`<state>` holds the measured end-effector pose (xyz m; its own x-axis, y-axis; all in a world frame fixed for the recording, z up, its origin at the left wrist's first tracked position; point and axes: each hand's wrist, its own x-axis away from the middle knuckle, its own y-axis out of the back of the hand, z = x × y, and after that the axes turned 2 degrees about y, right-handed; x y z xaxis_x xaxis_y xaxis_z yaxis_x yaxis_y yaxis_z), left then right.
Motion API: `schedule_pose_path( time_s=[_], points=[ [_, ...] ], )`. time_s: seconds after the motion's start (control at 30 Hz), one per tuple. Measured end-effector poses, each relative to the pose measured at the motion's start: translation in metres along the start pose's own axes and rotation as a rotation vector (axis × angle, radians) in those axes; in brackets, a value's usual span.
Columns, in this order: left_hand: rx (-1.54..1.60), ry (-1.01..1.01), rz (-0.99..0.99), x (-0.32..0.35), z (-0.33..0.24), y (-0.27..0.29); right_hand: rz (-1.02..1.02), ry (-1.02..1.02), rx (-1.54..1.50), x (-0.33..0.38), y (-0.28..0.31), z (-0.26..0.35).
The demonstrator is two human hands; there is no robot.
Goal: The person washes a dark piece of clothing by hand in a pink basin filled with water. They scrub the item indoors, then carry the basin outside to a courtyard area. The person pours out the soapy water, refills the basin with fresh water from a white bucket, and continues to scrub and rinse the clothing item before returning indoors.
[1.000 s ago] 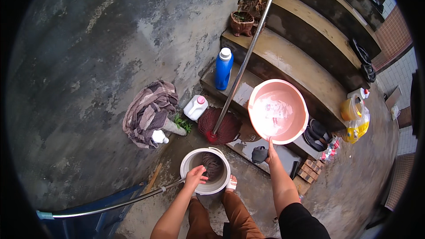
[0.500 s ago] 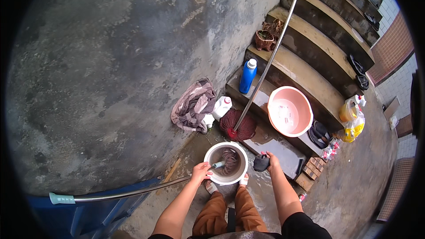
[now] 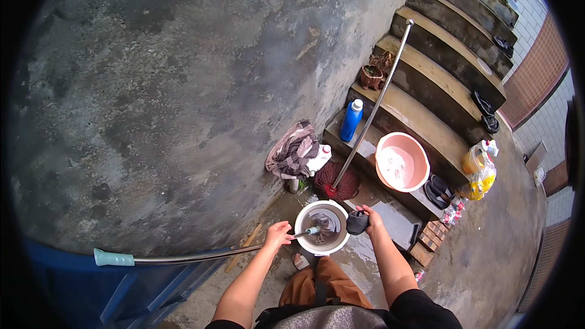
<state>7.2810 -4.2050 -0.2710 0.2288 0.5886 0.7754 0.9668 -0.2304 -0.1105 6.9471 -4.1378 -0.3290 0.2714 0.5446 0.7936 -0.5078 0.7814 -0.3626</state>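
Our left hand (image 3: 278, 233) grips the mop handle (image 3: 201, 256) whose head sits in the water-filled white bucket (image 3: 322, 236), our right hand (image 3: 367, 218) clutching a dark cloth (image 3: 356, 222) at its rim.

I see a white bucket (image 3: 322, 227) with dark contents, a dark red mop head (image 3: 337, 181), a pink basin (image 3: 401, 162), a blue bottle (image 3: 351, 120) capped white, a brown-and-pink striped cloth (image 3: 292, 151), and mottled grey concrete wall (image 3: 183, 85).

mops 2 (image 3: 336, 181) | buckets 1 (image 3: 322, 227) | pink basins 1 (image 3: 401, 162) | blue bottles 1 (image 3: 351, 120) | hands 2 (image 3: 278, 232)
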Motion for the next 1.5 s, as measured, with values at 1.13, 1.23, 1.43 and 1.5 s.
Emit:
schedule_pose_path(
  time_s=[1.13,1.23,1.43,1.5],
  points=[
    [-1.783,0.079,-0.337,0.027,0.034,0.132,0.091,0.053,-0.07,0.044,-0.044,0.008],
    [-1.764,-0.006,-0.411,0.023,0.04,0.135,0.086,0.05,-0.055,0.047,-0.053,0.006],
    [-1.76,-0.017,-0.374,0.032,0.033,0.138,0.121,0.033,0.006,0.034,-0.062,0.005],
    [-1.778,-0.006,-0.369,0.031,0.034,0.141,0.061,0.09,0.023,0.056,-0.082,0.005]
  ],
)
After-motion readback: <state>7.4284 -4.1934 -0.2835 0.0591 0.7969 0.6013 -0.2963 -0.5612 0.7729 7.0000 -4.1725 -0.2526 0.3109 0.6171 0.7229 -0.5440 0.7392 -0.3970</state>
